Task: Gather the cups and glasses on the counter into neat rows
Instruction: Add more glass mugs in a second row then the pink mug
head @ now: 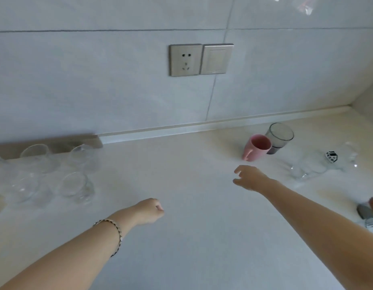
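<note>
A pale grey tiled wall (97, 80) fills the upper half of the view, and a cream, smooth stone counter (192, 248) runs below it. Both bare forearms reach out over the counter.

At the left end of the counter, near the wall, stands a cluster of clear round drinking glasses (75, 187), upright in roughly two rows. At the right end, a second blurred group of clear glasses (307, 167) sits near a small black-and-white label (331, 157). How many glasses are there cannot be told.

Between that group and the wall stands a pink ceramic mug (257, 147) with its handle turned toward the person. A smoky grey glass tumbler (279, 138) stands just behind it. Whether the two touch cannot be told.

The right hand (250, 178) hangs above the counter just short of the pink mug. Its fingers are spread and gently bent, with thumb and fingers apart, and it holds and touches nothing. The left hand (149, 211) is over bare counter near the middle, well apart from every glass. Its fingers are curled into a fist around nothing.

A brushed-metal wall socket (185, 60) and a matching switch plate (216, 59) sit side by side on the wall. A thin beaded bracelet (112, 232) circles the left wrist.
</note>
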